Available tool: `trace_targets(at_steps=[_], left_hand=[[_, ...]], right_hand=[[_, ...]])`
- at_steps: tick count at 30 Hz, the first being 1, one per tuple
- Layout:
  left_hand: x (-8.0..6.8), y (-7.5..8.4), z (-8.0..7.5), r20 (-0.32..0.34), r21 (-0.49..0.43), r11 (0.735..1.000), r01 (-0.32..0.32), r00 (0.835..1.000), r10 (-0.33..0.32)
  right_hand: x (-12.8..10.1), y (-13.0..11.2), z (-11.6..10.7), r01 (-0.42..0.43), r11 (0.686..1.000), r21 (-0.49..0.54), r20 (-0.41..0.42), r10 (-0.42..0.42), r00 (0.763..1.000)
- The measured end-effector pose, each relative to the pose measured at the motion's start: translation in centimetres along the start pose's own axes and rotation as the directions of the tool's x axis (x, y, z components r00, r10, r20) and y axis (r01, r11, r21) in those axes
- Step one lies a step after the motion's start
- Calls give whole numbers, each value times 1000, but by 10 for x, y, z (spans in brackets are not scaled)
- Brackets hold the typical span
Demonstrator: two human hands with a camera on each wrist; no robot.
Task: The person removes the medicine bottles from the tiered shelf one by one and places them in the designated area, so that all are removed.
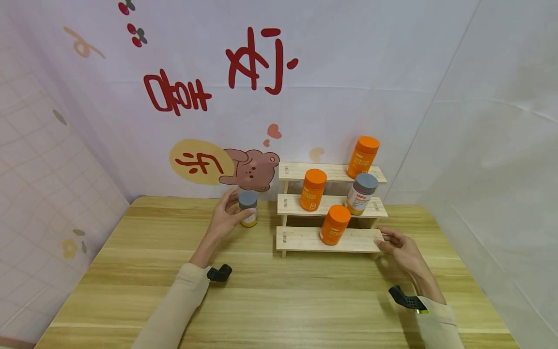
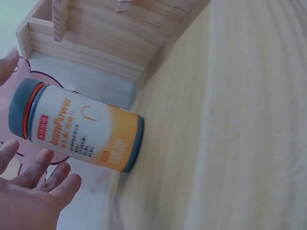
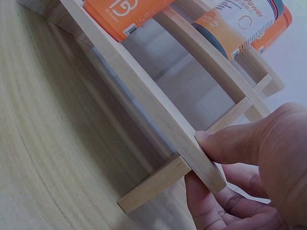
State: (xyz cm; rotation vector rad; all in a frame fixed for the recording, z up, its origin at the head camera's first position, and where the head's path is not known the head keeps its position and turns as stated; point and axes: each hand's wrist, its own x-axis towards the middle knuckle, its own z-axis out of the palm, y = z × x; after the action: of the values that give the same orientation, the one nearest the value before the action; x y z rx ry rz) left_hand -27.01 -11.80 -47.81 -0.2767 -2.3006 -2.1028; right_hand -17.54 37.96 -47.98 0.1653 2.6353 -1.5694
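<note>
A grey-capped pill bottle (image 2: pixel 86 127) with a white and yellow label stands upright on the table, left of a three-tier wooden shelf (image 1: pixel 305 242). Around it my left hand (image 1: pixel 227 213) is spread; the left wrist view shows gaps between the fingers (image 2: pixel 64 191) and the bottle. At the shelf's right end my right hand (image 1: pixel 403 249) pinches the lowest board (image 3: pixel 182 139), thumb on top and fingers beneath. On that board sits an orange bottle (image 1: pixel 335 225). The middle board carries another orange bottle (image 1: pixel 313 190) and a grey-capped bottle (image 1: pixel 362 194). One more orange bottle (image 1: pixel 363 157) stands on top.
The wooden table (image 1: pixel 261 300) ends at a white printed backdrop (image 1: pixel 340 97) close behind the shelf. Side curtains hang at left and right. A black wrist-worn device (image 1: pixel 219 273) sits on the left wrist, and a similar device (image 1: pixel 407 298) on the right.
</note>
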Motion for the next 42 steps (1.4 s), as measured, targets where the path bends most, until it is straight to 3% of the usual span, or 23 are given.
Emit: trace_targets(at_steps=[20, 29, 42], left_hand=[[5, 40, 1, 23, 0, 990, -142, 990, 142], [9, 59, 7, 33, -13, 986, -166, 985, 167], [17, 83, 23, 86, -36, 969, -245, 965, 247]], right_hand=[[0, 0, 0, 2, 1000, 3, -1, -2, 1000], [-1, -1, 0, -2, 1000, -9, -2, 2, 1000], [1, 1, 0, -1, 1000, -5, -3, 1, 1000]])
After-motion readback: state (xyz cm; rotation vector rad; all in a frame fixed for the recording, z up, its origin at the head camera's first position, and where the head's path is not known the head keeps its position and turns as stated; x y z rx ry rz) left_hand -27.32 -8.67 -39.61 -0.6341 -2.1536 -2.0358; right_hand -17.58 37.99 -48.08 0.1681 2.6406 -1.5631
